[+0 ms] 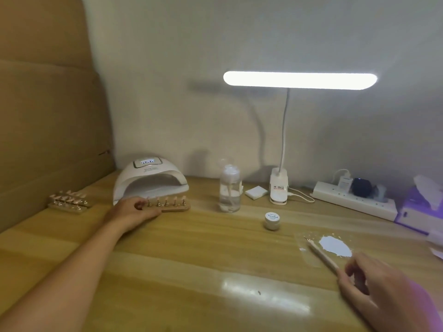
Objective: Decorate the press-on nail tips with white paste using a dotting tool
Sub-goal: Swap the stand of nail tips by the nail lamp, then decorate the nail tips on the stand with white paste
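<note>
While the left hand grips the near end of the nail-tip holder, which lies crosswise far left on the worktop, the right hand pinches the dotting tool, its tip beside the white paste and well apart from the tips.

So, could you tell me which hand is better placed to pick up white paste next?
The right hand: its fingers hold the dotting tool, whose tip lies just beside the white paste. The left hand is across the table, gripping the nail-tip holder.
</note>
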The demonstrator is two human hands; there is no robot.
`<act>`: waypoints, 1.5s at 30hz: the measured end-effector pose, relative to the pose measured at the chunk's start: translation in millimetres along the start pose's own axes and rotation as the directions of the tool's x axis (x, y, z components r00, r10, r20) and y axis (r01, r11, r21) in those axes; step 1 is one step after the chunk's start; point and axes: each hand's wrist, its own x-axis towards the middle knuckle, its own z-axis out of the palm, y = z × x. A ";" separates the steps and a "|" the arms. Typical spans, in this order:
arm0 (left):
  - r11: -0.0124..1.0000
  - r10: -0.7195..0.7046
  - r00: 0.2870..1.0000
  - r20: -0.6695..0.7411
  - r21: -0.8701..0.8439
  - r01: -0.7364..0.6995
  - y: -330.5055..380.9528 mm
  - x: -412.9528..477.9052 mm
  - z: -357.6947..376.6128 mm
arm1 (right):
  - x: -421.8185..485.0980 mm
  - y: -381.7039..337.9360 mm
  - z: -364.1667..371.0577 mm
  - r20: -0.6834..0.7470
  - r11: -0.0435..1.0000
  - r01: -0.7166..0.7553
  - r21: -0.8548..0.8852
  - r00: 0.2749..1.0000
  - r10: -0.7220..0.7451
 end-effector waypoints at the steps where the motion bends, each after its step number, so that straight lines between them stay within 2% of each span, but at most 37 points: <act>1: 0.999 0.017 0.999 0.028 -0.042 -0.016 -2.5 -0.6 -2.8 | -0.2 -1.8 -1.3 0.004 1.000 0.002 0.006 1.000 -0.002; 5: 0.989 0.081 0.995 0.065 -0.129 -0.073 -5.5 -15.7 -8.7 | -1.6 -3.7 -6.1 0.014 0.999 -0.052 0.015 0.999 0.052; 10: 0.975 0.167 0.986 0.028 -0.156 -0.161 -10.0 -58.2 -21.8 | 7.2 11.4 -1.9 -0.036 0.956 -0.197 0.219 0.977 0.209; 12: 0.967 0.219 0.973 0.077 -0.150 -0.205 -2.8 -80.7 -24.0 | 12.8 20.1 1.6 -0.049 0.923 -0.212 0.321 0.970 0.240; 14: 0.954 0.280 0.941 0.190 -0.164 -0.251 12.9 -102.2 -23.1 | 19.0 26.7 4.1 -0.080 0.880 -0.185 0.438 0.967 0.243; 19: 0.923 0.382 0.794 0.472 -0.153 -0.352 82.5 -139.7 5.5 | 31.9 39.3 0.7 -0.133 0.774 -0.156 0.613 0.946 0.297; 22: 0.891 0.419 0.654 0.631 -0.147 -0.429 125.3 -147.0 32.8 | 33.0 47.0 0.5 -0.120 0.703 -0.160 0.693 0.936 0.332; 24: 0.876 0.426 0.570 0.703 -0.161 -0.456 144.7 -148.8 48.1 | 32.8 49.1 1.6 -0.093 0.641 -0.162 0.750 0.934 0.345; 26: 0.862 0.449 0.521 0.726 -0.197 -0.468 156.7 -150.2 63.6 | 34.5 51.8 2.8 -0.079 0.582 -0.164 0.796 0.926 0.369; 29: 0.837 0.498 0.505 0.705 -0.239 -0.491 166.0 -153.4 78.7 | 37.3 53.3 5.5 -0.064 0.507 -0.155 0.848 0.920 0.387; 34: 0.807 0.502 0.497 0.708 -0.176 -0.564 171.9 -161.2 81.7 | 44.2 55.5 8.1 -0.062 0.388 -0.126 0.913 0.897 0.438; 40: 0.685 0.651 0.450 0.611 -0.216 -0.696 182.3 -176.4 96.4 | 49.1 56.5 6.5 -0.051 0.317 -0.139 0.938 0.849 0.525; 42: 0.684 0.635 0.461 0.620 -0.173 -0.709 181.5 -170.2 89.5 | 51.1 58.0 5.0 -0.022 0.295 -0.172 0.940 0.831 0.556; 45: 0.702 0.578 0.509 0.638 -0.070 -0.709 179.0 -161.6 79.8 | 52.4 60.6 7.0 -0.013 0.326 -0.203 0.923 0.832 0.554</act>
